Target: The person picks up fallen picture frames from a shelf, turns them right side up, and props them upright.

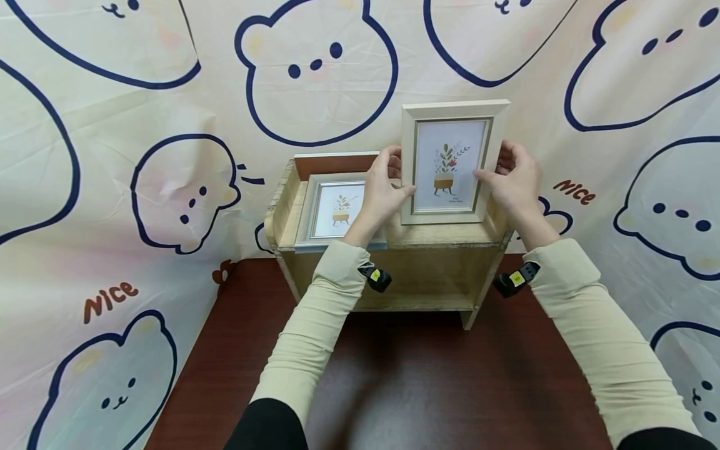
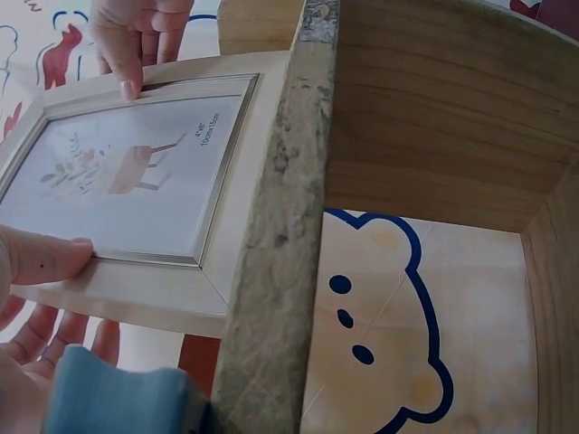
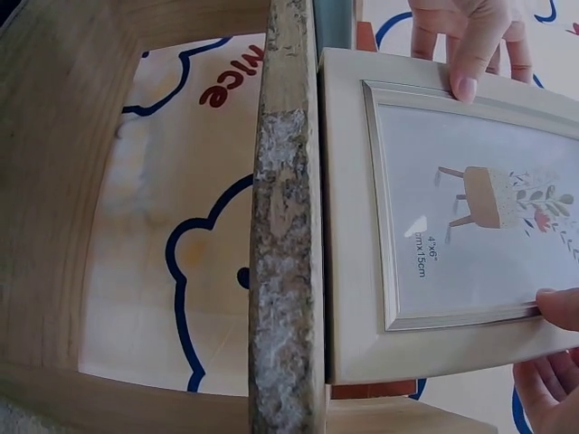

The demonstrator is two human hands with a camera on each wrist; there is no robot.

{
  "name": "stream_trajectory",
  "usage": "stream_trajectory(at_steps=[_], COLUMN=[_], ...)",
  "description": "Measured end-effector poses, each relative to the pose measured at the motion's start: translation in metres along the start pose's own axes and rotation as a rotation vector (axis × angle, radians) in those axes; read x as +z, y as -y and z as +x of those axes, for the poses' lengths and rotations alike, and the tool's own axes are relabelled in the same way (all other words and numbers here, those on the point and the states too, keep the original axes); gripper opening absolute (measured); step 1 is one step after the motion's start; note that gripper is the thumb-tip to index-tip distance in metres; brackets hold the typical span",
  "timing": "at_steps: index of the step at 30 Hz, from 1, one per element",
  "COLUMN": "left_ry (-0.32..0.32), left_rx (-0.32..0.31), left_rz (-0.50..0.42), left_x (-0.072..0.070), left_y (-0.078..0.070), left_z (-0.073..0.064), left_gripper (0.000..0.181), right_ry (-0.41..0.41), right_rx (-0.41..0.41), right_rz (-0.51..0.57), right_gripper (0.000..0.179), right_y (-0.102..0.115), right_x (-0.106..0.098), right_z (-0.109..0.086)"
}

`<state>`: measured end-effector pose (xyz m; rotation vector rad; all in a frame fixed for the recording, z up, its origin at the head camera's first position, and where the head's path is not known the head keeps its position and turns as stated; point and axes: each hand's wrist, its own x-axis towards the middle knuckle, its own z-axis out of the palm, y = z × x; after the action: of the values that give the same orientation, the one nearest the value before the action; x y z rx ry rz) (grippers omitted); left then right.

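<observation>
Cream-coloured and roughly upright, the picture frame (image 1: 452, 164) is pinched at opposite sides by the left hand (image 1: 384, 187) and right hand (image 1: 515, 182), apparently for even support, at the top of the wooden shelf (image 1: 419, 275), where a second frame (image 1: 336, 212) lies flat.

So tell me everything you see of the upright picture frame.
The cream, wood-like picture frame has a silvery inner edge around a print of a plant in a legged pot. Roughly upright, it is over the right half of the wooden shelf; whether it rests there is unclear. Thumbs in front, left grip and right grip hold its sides.
</observation>
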<state>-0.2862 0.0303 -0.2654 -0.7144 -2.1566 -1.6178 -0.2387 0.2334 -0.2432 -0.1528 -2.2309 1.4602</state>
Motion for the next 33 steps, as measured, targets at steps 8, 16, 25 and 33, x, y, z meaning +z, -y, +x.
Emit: stream_trajectory(at_steps=[8,16,25,33], left_ry=[0.02,0.011,0.011,0.007], left_rx=[0.026,0.05,0.073,0.083], left_rz=[0.024,0.047,0.068,0.06], left_x=[-0.001,-0.002,-0.005,-0.006], left_y=[-0.002,-0.001,-0.003,-0.004], left_z=[-0.001,-0.003,-0.007,-0.012], left_gripper=[0.058,0.056,0.05,0.048], right_ry=[-0.099,-0.233,-0.309,-0.309], right_rx=[-0.172,-0.338,-0.383,-0.388], right_rz=[0.05,-0.024,-0.158,-0.184], right_gripper=[0.05,0.047,0.031,0.03], right_y=[0.011,0.035,0.047,0.047], right_x=[-0.006,-0.01,-0.008,-0.008], right_z=[0.004,0.013,0.013,0.017])
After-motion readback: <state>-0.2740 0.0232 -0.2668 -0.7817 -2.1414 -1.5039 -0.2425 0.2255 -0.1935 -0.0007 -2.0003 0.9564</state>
